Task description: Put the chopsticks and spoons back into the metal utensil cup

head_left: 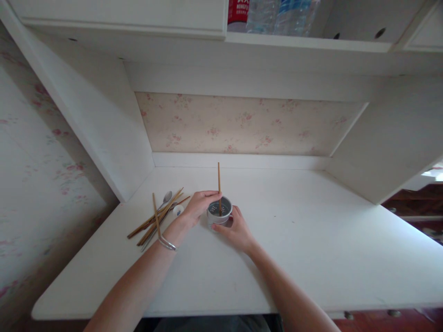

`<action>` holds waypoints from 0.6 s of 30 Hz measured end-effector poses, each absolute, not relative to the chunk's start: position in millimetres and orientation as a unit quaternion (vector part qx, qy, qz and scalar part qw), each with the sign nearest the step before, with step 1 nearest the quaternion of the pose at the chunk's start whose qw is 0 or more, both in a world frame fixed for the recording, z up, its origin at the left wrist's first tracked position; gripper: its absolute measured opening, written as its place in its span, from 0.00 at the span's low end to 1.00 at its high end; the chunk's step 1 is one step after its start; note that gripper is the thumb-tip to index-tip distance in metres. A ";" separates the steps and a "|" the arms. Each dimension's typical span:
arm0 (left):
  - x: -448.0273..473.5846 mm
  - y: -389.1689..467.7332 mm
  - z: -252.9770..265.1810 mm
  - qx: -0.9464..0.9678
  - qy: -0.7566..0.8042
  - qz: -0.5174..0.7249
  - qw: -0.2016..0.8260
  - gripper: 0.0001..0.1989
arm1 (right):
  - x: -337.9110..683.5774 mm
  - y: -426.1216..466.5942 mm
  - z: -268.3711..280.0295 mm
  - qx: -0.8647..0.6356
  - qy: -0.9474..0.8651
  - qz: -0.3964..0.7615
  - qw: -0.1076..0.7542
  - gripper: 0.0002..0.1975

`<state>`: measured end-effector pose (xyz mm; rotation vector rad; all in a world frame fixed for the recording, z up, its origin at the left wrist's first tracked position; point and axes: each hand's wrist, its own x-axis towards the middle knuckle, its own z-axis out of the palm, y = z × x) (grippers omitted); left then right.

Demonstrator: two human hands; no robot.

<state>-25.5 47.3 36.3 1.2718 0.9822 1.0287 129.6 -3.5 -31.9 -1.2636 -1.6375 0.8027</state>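
A round grey utensil holder (pixel 218 220) with small drain holes in its bottom stands upright on the white desk. My right hand (pixel 236 230) wraps around its right side, thumb at the front. A single wooden chopstick (pixel 219 177) stands nearly upright with its lower end inside the holder. My left hand (pixel 202 204) pinches this chopstick near the holder's rim, fingers closed. Left of that hand lies a loose pile of wooden chopsticks (pixel 145 224) with a metal spoon (pixel 167 197). A small white round piece (pixel 177 210) with a blue mark sits beside the pile.
The white desk (pixel 311 240) is bounded by side panels (pixel 380 133) and a low back strip (pixel 242 160). Overhead, an open shelf (pixel 304 41) holds plastic bottles (pixel 277 18). Floral wallpaper (pixel 58 175) covers the wall at left.
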 end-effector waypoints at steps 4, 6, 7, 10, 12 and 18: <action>-25.7 49.4 34.9 0.551 0.412 0.433 0.582 0.20 | 129.2 -3.3 -31.7 -0.514 -0.657 0.325 0.447 0.32; -26.2 48.9 32.7 0.546 0.403 0.441 0.587 0.21 | 129.1 -3.5 -31.0 -0.514 -0.657 0.323 0.446 0.32; -27.0 47.6 31.3 0.539 0.397 0.451 0.590 0.22 | 129.2 -3.7 -30.5 -0.515 -0.657 0.323 0.446 0.31; -31.5 37.8 26.7 0.518 0.360 0.472 0.616 0.30 | 129.5 -4.4 -29.2 -0.513 -0.655 0.326 0.448 0.32; -34.5 27.9 23.0 0.523 0.327 0.456 0.641 0.43 | 129.4 -4.7 -29.1 -0.506 -0.660 0.327 0.448 0.31; -28.7 14.0 5.1 0.567 0.335 0.449 0.604 0.58 | 132.0 -5.0 -30.9 -0.482 -0.680 0.325 0.447 0.33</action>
